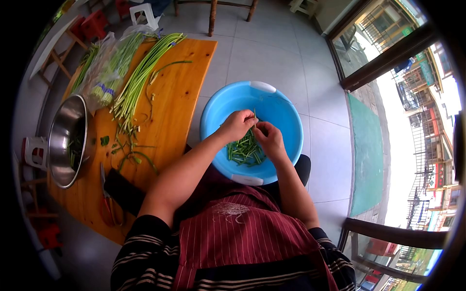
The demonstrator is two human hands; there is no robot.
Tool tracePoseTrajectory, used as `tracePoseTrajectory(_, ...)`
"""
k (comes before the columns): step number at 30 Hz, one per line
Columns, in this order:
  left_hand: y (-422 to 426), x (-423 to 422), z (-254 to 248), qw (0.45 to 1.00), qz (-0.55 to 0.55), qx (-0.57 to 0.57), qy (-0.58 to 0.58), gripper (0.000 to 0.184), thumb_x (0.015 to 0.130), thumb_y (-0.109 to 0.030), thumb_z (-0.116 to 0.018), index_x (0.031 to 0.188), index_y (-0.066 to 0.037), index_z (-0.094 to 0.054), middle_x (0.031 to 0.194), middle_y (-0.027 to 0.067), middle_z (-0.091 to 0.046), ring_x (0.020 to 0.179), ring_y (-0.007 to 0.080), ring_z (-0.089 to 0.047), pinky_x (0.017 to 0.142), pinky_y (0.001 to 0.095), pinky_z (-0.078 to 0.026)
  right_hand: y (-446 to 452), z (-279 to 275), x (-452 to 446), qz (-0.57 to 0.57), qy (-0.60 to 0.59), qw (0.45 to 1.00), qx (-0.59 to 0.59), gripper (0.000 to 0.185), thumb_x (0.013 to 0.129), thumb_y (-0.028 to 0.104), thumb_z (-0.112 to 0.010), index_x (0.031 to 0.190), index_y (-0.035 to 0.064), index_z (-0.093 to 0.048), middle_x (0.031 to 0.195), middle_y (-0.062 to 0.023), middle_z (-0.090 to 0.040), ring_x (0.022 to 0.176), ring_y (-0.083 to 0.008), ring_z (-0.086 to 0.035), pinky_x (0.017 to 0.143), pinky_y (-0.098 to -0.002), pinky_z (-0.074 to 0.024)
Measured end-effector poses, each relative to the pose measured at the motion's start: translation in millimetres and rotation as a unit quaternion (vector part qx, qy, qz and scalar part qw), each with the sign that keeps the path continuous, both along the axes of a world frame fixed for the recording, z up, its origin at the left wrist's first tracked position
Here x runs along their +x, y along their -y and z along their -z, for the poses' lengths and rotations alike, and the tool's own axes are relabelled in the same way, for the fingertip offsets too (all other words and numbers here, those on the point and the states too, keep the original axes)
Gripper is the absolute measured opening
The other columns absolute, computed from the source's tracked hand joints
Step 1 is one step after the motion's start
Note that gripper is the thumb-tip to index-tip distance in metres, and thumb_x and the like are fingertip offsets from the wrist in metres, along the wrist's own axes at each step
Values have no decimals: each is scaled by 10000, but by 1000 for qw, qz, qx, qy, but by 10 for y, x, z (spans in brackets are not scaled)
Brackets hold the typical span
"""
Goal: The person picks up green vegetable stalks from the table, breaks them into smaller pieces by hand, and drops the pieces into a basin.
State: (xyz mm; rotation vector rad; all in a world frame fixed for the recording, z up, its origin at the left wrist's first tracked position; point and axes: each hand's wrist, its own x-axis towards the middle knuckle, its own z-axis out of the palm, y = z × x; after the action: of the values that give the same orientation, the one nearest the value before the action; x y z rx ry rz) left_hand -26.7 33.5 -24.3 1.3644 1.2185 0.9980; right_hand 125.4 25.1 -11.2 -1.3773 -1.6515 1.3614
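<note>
Over the light-blue plastic basin, both bare hands meet near its middle, forearms angled inward from either side of the striped maroon apron. Left hand: forearm reaches up and across to the right, back of the hand turned upward, thumb and index finger pinched on a short green garlic scape, its tip poking up past them. Right hand: forearm leans up and to the left, wrist bent slightly, fingers curled, thumb and index fingertips closed on the same scape lower down, just beside the left fingertips; its lower end is partly hidden by the hands. Beneath the hands, cut scape pieces lie in a loose heap on the basin floor. Support under the basin: cannot tell. To the left, wooden table carries a bundle of long garlic scapes, with a second bundle in a clear plastic bag beside it. Nearer the person: loose trimmings and red-handled scissors. At the table's left side, stainless-steel bowl holds dark green pieces, too shadowed to identify
</note>
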Motion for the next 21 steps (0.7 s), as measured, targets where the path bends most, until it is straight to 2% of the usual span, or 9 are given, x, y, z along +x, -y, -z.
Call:
tracePoseTrajectory(2, 13, -10, -68, 995, 41, -8, -91, 165, 833, -154, -505, 793, 3, -534, 722, 23, -544, 692, 102, -493, 647, 255, -411, 36, -35, -6, 6, 57, 998, 41, 161, 784, 142, -591, 842, -7, -574, 747, -77, -564, 636, -132, -539, 569, -271, -432)
tracePoseTrajectory(4, 2, -12, -19, 996, 52, -15, -71, 160, 834, -150, -499, 777, -3, -529, 700, 14, -525, 670, 97, -480, 634, 251, -404, 44, -34, 40, -30, 84, 981, 173, 129, 758, 92, -584, 849, 1, -584, 762, -108, -567, 658, -196, -557, 596, -299, -438)
tracePoseTrajectory(6, -1, -13, 14, 996, 64, -23, -52, 158, 834, -145, -493, 760, -9, -525, 677, 5, -505, 649, 93, -467, 620, 248, -397, 20, -70, 82, -59, 88, 975, 198, 114, 751, 71, -578, 843, 3, -583, 767, -113, -564, 676, -213, -558, 610, -298, -438)
tracePoseTrajectory(9, -2, -13, 44, 991, 103, -82, 25, 151, 842, -139, -479, 752, -27, -526, 678, -5, -490, 649, 78, -457, 636, 225, -394, -28, -65, 169, -104, 90, 967, 217, 99, 742, 37, -570, 835, 6, -578, 778, -108, -556, 715, -221, -556, 639, -292, -434)
tracePoseTrajectory(12, -7, -23, 89, 961, 156, -118, 194, 155, 859, -154, -471, 756, -51, -524, 713, -13, -487, 680, 70, -457, 676, 215, -402, -89, 26, 252, -136, 51, 967, 208, 90, 742, 21, -567, 831, 8, -569, 790, -91, -545, 746, -208, -548, 666, -289, -429)
tracePoseTrajectory(14, -12, -73, 96, 897, 179, -182, 360, 163, 872, -178, -467, 771, -64, -525, 741, -15, -485, 716, 74, -464, 725, 225, -412, -111, 77, 273, -152, 14, 967, 206, 83, 746, 17, -566, 829, 10, -564, 797, -85, -541, 755, -203, -544, 677, -290, -426)
tracePoseTrajectory(17, -43, -105, 90, 917, 115, -176, 340, 163, 873, -192, -478, 777, -70, -527, 751, -14, -485, 727, 83, -471, 742, 240, -420, -81, 71, 278, -134, -32, 982, 129, 124, 766, 54, -569, 885, 20, -575, 847, -80, -549, 803, -201, -546, 711, -281, -427)
tracePoseTrajectory(19, -57, -88, 88, 934, 93, -172, 300, 147, 860, -186, -492, 792, -65, -538, 754, -13, -501, 739, 84, -482, 740, 232, -414, -96, 21, 242, -105, 78, 981, 143, 187, 784, 124, -578, 945, 31, -584, 889, -96, -566, 833, -201, -554, 744, -284, -431)
tracePoseTrajectory(21, -65, -54, 81, 976, 76, -125, 163, 152, 840, -183, -512, 797, -43, -550, 726, -1, -524, 708, 95, -498, 695, 235, -424, -146, 53, 237, -70, 108, 978, 166, 216, 784, 152, -580, 964, 34, -587, 907, -105, -574, 850, -206, -558, 755, -289, -432)
